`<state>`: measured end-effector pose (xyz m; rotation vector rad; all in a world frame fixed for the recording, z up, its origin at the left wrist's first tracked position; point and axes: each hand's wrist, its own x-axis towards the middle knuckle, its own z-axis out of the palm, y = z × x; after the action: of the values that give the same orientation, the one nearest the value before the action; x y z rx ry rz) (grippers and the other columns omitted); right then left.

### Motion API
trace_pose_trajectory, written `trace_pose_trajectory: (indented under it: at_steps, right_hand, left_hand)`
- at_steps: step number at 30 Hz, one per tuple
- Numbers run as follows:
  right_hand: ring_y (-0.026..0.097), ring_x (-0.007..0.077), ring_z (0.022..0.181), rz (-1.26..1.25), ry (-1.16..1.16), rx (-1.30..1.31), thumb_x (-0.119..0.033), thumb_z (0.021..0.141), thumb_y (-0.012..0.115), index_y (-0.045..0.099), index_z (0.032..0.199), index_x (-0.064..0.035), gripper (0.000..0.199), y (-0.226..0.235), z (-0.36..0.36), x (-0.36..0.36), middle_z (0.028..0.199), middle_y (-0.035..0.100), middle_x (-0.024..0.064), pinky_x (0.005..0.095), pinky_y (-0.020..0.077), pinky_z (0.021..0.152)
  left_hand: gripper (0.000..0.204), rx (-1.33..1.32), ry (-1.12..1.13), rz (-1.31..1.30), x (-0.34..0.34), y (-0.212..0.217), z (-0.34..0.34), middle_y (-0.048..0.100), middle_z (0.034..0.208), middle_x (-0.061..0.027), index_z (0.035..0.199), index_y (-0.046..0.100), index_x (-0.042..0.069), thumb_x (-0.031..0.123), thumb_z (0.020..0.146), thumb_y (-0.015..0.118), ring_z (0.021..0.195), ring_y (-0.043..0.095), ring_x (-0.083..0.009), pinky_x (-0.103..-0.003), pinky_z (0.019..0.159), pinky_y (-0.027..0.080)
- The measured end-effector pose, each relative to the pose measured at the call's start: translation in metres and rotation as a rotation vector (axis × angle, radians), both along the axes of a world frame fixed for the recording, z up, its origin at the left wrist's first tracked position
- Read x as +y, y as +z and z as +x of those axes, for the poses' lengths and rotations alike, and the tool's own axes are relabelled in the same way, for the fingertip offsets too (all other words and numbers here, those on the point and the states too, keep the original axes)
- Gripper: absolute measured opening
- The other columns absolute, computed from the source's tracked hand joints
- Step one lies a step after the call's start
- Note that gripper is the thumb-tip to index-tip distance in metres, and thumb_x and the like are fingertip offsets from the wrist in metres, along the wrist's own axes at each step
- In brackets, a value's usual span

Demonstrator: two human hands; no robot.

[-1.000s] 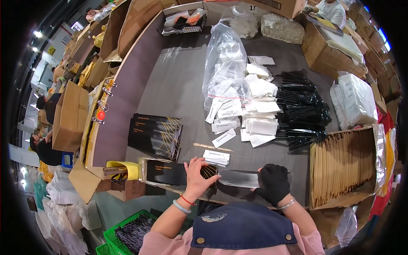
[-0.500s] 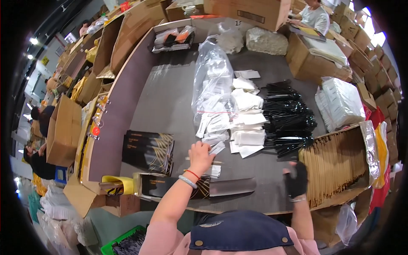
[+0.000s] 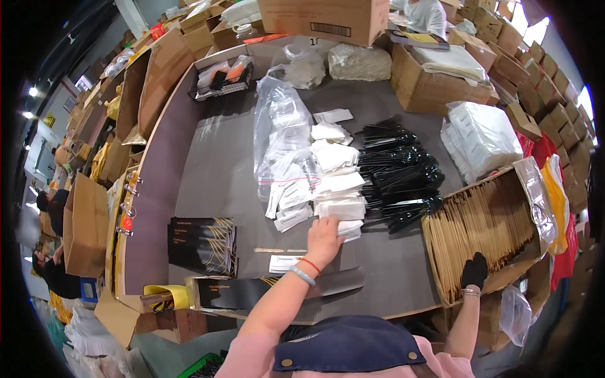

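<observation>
One big grey table (image 3: 208, 167) is carrying nearly everything, its goods fanning out in rows, probably so each kind is staying within arm's reach. At its right, an open cardboard box (image 3: 436, 264) is tilting toward the worker, likely for easier access, and is holding densely packed, thin wooden sticks (image 3: 485, 220). Behind it, a plastic-wrapped white bundle (image 3: 485, 142) is sitting on the tabletop. Left of centre, a clear bag (image 3: 268, 104) is lying with its mouth toward the worker, white pieces spilling out, presumably for quick grabbing. Glossy black packets (image 3: 403, 170) are piling up in overlapping bunches between bag and box, and a column of white packets (image 3: 334, 157) is running along their left side, overlapping, perhaps to keep edges easy to catch. Dark printed sleeves (image 3: 201, 249) are stacking at the left; a longer black pack (image 3: 236, 294) is lying along the near edge, and a greyish translucent sleeve (image 3: 340, 281) is extending from its right, seemingly laid flat to be handy. Left hand (image 3: 322, 244), bare, is reaching over the near end of the white packets, half open, fingers close together and curving down, thumb standing apart, fingertips apparently touching; cannot tell if it is pinching one. Right hand (image 3: 474, 272), black-gloved, is resting at the near right end of the wooden sticks, fingers bending; grip is not showing, cannot tell. One small white slip (image 3: 283, 263) is lying just left of the left wrist.
</observation>
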<state>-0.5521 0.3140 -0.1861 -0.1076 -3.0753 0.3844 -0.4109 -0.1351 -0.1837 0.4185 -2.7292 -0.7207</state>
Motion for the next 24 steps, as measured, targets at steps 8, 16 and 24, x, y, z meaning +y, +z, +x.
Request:
trace_pose_trajectory:
  at_steps: [8,16,24]
  right_hand:
    - [0.048,0.0341,0.127,-0.511,-0.073,0.269,-0.020,0.098,0.048,0.046,0.133,0.0080,0.045,0.012,0.022,-0.053,0.134,0.051,0.0261,0.0404,0.0377,0.105]
    - [0.064,0.0301,0.088,-0.492,0.818,0.128,-0.015,0.082,0.068,0.065,0.101,-0.0085,0.020,0.044,0.023,-0.239,0.090,0.065,0.0102,0.0368,0.0513,0.075]
    - [0.061,0.0249,0.076,-0.175,1.056,0.137,-0.018,0.069,0.075,0.071,0.080,-0.0154,0.013,0.033,0.007,-0.261,0.076,0.060,0.0037,0.0379,0.0485,0.065]
  left_hand:
    - [0.028,-0.107,-0.092,0.016,-0.003,0.008,0.036,0.057,0.090,-0.0092,0.093,0.059,0.010,0.014,0.070,0.076,0.090,0.056,-0.0312,-0.043,0.076,0.045]
    - [0.029,-0.091,-0.036,0.429,-0.009,0.064,0.059,0.066,0.089,-0.0144,0.105,0.058,0.003,0.007,0.079,0.071,0.082,0.064,-0.0338,-0.038,0.073,0.051]
    - [0.050,-0.096,-0.243,-0.059,-0.001,0.053,0.126,0.062,0.100,-0.0017,0.114,0.063,0.016,0.021,0.066,0.079,0.091,0.055,-0.0233,-0.039,0.078,0.042]
